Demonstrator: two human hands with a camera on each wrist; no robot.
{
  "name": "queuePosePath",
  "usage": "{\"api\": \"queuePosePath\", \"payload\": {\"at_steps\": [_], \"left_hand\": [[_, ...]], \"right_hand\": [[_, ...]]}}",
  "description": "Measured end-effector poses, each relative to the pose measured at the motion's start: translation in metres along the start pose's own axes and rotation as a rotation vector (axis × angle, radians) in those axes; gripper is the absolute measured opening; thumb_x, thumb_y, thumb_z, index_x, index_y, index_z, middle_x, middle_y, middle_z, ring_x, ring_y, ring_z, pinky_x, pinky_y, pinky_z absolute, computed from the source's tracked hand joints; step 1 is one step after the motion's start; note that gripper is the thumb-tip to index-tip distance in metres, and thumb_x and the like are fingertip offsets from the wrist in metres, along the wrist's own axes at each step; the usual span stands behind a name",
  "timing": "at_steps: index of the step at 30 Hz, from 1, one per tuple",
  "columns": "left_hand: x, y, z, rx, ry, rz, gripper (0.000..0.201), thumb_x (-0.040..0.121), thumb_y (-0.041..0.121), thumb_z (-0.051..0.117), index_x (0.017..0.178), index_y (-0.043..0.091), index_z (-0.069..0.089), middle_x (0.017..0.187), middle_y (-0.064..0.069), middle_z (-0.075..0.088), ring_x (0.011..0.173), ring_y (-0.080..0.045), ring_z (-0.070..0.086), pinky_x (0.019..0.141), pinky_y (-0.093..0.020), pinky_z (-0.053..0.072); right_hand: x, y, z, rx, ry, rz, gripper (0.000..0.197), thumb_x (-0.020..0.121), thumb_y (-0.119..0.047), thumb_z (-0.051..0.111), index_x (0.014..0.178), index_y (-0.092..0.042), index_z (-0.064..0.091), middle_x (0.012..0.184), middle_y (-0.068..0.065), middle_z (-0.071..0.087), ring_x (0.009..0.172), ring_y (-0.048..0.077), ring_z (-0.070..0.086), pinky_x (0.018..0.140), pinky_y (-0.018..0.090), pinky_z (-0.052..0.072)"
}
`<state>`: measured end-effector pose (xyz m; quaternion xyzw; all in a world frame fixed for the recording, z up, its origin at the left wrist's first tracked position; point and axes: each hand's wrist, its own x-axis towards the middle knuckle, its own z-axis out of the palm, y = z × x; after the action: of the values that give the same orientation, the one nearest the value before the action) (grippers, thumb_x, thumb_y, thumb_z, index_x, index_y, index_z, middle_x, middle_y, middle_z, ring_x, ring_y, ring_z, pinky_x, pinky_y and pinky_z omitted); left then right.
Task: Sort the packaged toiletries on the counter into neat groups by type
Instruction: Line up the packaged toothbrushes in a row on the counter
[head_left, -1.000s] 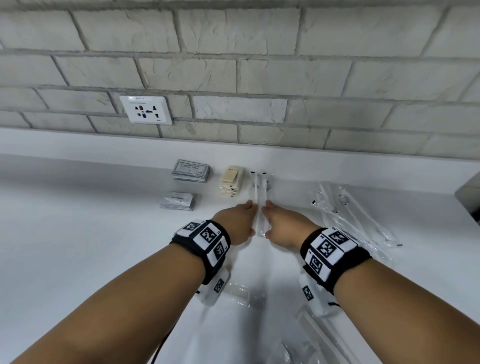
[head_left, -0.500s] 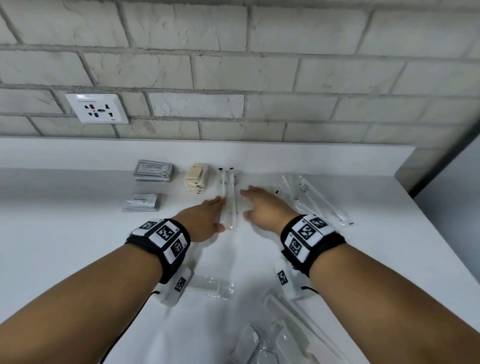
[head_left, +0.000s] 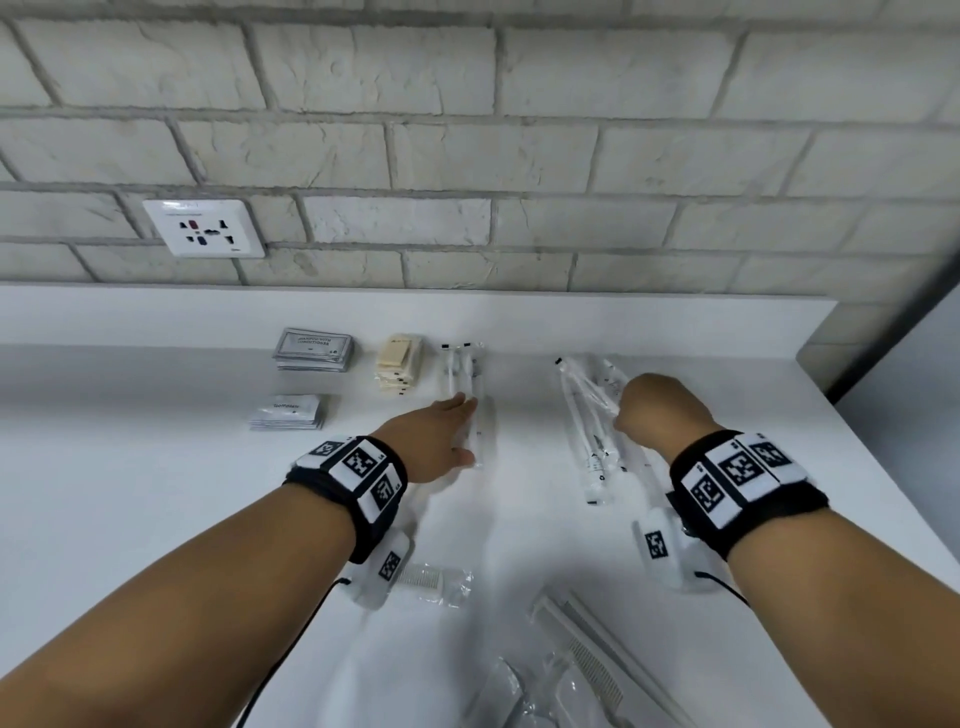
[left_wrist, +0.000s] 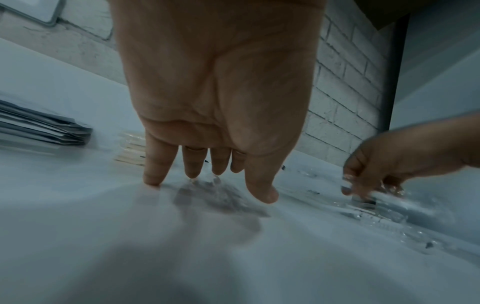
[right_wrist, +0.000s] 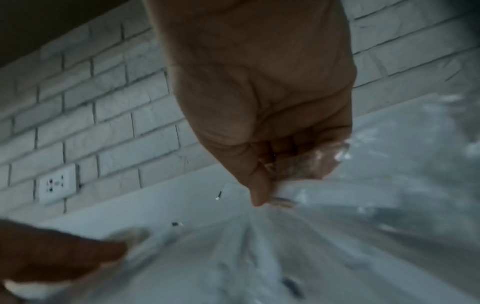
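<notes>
**Right hand goes for the loose toothbrushes**

Since half a second ago my right hand (head_left: 655, 410) has left the centre of the frame and crossed to the scattered toothbrush packets (head_left: 589, 431) at right of centre, while my left hand (head_left: 441, 434) stays by the tidy toothbrush row (head_left: 464, 384).

Head view: the left hand lies flat, fingers straight, along the left edge of that row. The right hand is curled, knuckles up, on the loose packets. Grey sachets (head_left: 313, 349), a beige stack (head_left: 397, 366) and white sachets (head_left: 288, 413) sit grouped at upper left; combs in film (head_left: 587, 660) wait at the bottom.

Left wrist view: fingertips (left_wrist: 152, 181) touch the counter (left_wrist: 78, 226), spread and relaxed.

Right wrist view: thumb and fingers pinch crinkly clear film (right_wrist: 306, 164); blur hides how many packets.

My judgement: I should gather the packets near their middle, lift them level, and lay them parallel against the row the left hand steadies. The film looks slick and glossy, white handles inside, black tabs at the ends.
</notes>
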<state>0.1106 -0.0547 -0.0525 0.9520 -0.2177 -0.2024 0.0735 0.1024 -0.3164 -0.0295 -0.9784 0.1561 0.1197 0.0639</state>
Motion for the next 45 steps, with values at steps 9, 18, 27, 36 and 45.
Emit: {"api": "queuePosePath", "payload": {"at_steps": [9,18,27,36,45], "left_hand": [[0.004,-0.005,0.006,-0.046,0.001,-0.07,0.084,0.093,0.052,0.048,0.153,0.021,-0.002,0.161,0.006,-0.008,0.144,-0.015,0.023,0.113,-0.037,0.029],[0.008,-0.009,0.005,-0.04,-0.045,-0.076,0.079,0.096,0.039,0.048,0.153,0.013,0.0,0.161,-0.001,-0.004,0.146,-0.018,0.017,0.115,-0.037,0.025],[0.011,-0.004,0.005,-0.023,-0.035,-0.072,0.081,0.095,0.043,0.048,0.153,0.015,-0.002,0.161,0.0,-0.006,0.147,-0.017,0.011,0.115,-0.036,0.023],[0.011,0.01,0.004,0.004,0.024,0.073,0.077,0.096,0.049,0.044,0.152,0.028,-0.003,0.16,0.004,-0.012,0.148,-0.026,-0.004,0.118,-0.049,0.015],[0.018,0.024,0.012,0.067,-0.064,0.071,0.072,0.097,0.049,0.041,0.153,0.026,0.002,0.16,0.002,-0.009,0.148,-0.027,-0.002,0.118,-0.043,0.012]], "right_hand": [[0.0,-0.09,0.01,0.298,-0.074,-0.19,0.025,0.089,-0.027,0.063,0.098,-0.004,0.064,0.093,0.01,0.063,0.079,0.027,0.062,0.066,0.029,0.046],[-0.018,-0.1,0.041,0.02,-0.173,-0.34,0.032,0.091,-0.015,0.046,0.12,-0.012,0.059,0.126,0.009,0.051,0.11,0.03,0.054,0.084,0.031,0.046],[-0.011,-0.115,0.038,0.072,-0.198,-0.217,0.04,0.087,-0.005,0.044,0.127,-0.009,0.051,0.135,0.014,0.029,0.103,0.032,0.058,0.087,0.036,0.051],[-0.003,-0.03,-0.014,0.338,-0.005,-0.2,0.045,0.091,-0.003,0.041,0.133,-0.011,0.054,0.141,0.011,0.05,0.126,0.029,0.05,0.104,0.033,0.041],[-0.029,-0.005,0.017,0.095,-0.133,-0.208,0.039,0.087,-0.047,0.058,0.074,-0.011,0.059,0.074,0.004,0.063,0.071,0.02,0.06,0.061,0.028,0.041]]}}
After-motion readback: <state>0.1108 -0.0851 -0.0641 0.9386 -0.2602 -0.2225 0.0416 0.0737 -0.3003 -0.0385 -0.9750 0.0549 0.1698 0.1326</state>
